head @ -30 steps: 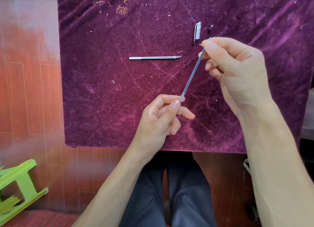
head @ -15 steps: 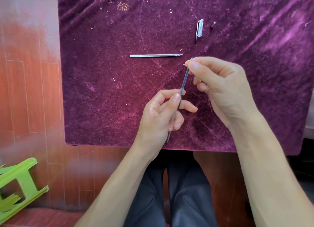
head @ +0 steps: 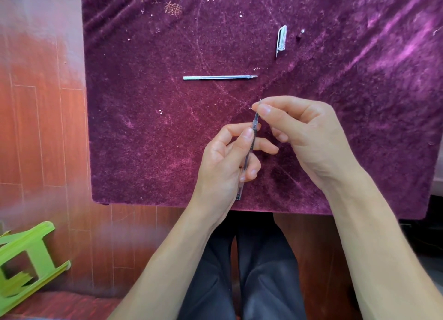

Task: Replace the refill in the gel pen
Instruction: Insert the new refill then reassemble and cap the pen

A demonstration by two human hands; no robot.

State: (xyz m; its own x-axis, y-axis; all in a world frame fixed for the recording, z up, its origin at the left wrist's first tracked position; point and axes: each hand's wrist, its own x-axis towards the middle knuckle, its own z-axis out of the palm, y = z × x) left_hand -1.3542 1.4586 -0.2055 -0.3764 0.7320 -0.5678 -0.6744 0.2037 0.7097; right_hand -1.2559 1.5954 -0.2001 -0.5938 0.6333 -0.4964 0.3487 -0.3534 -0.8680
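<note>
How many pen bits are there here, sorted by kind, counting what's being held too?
Pen barrels: 1, held in the left hand, barrel
Refills: 2, one on the cloth, one in the right hand, refill
Pen caps: 1
Small dark pieces: 1
Total: 5

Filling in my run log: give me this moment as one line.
step: refill going into barrel | left hand: holds pen barrel | right hand: pinches refill tip | on cloth: other refill, cap
</note>
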